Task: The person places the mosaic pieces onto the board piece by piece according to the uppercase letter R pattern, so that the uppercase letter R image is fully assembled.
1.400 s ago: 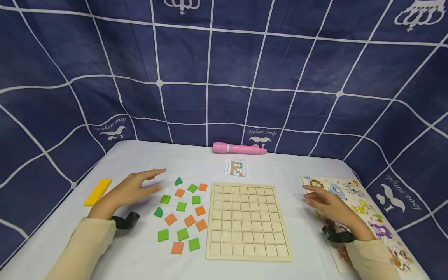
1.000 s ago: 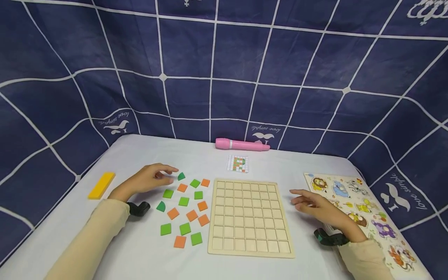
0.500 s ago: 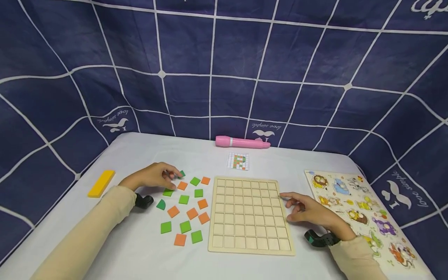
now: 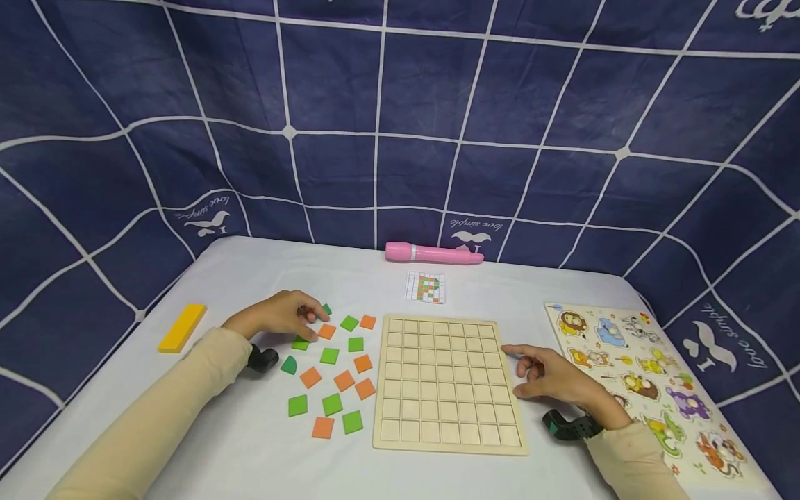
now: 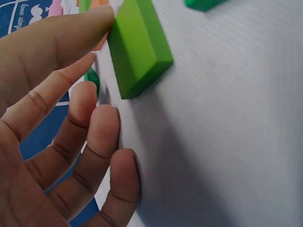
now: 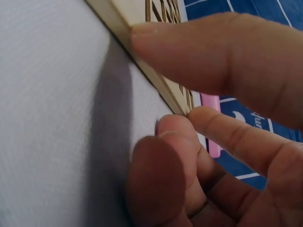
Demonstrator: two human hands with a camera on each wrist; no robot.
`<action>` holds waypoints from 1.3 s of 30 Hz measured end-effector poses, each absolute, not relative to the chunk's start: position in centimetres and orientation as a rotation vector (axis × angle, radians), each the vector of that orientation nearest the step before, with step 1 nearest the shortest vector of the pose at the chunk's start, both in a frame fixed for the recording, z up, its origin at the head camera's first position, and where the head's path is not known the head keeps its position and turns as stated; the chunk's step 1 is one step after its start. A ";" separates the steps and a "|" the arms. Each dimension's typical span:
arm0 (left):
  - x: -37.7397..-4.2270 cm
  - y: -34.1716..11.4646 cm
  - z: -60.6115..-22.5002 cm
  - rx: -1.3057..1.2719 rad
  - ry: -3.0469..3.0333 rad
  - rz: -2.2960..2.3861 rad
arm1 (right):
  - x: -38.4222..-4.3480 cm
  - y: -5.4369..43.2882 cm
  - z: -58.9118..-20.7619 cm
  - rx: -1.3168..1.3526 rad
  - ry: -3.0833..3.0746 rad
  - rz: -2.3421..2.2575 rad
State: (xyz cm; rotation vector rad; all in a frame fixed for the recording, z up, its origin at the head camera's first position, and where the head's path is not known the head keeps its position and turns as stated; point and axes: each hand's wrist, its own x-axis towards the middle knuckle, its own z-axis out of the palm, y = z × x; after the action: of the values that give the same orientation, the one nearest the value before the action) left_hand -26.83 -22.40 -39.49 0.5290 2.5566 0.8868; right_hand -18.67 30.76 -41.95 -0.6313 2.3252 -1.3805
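My left hand (image 4: 281, 312) is low over the loose tiles, fingers loosely bent. Its thumb tip is at the edge of a green square tile (image 5: 137, 42) in the left wrist view; firm contact cannot be told. The index finger reaches toward a dark green quarter-round tile (image 4: 327, 309), with an orange tile (image 4: 326, 332) between thumb and index finger. My right hand (image 4: 556, 375) is at the right edge of a wooden grid board (image 4: 446, 371). Its thumb and index fingertips touch that edge, apart from each other, while the other fingers curl beneath.
Several green and orange tiles (image 4: 344, 380) lie left of the board. Behind it are a pattern card (image 4: 426, 287) and a pink pen-shaped object (image 4: 434, 253). A yellow block (image 4: 182, 328) lies far left, an animal puzzle board (image 4: 662, 389) at the right.
My left hand has moved right, in over the tiles. The right hand has moved left from the animal puzzle to the grid board's edge. In the last half second both barely move.
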 end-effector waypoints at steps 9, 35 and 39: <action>-26.9 -22.2 -39.3 0.632 2.592 0.838 | -18.7 30.8 -41.9 -0.642 2.314 -1.391; -26.8 -18.8 -38.9 0.618 2.635 1.100 | -18.7 30.7 -41.9 -0.640 2.343 -1.357; -26.7 -16.9 -38.9 0.619 2.586 1.141 | -18.6 30.7 -42.0 -0.633 2.333 -1.367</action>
State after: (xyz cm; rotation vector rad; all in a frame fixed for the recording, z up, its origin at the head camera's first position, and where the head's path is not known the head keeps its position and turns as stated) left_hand -26.70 -16.88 -38.87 0.6194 2.5862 1.1407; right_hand -18.59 30.73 -41.96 -0.6335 2.3334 -1.3665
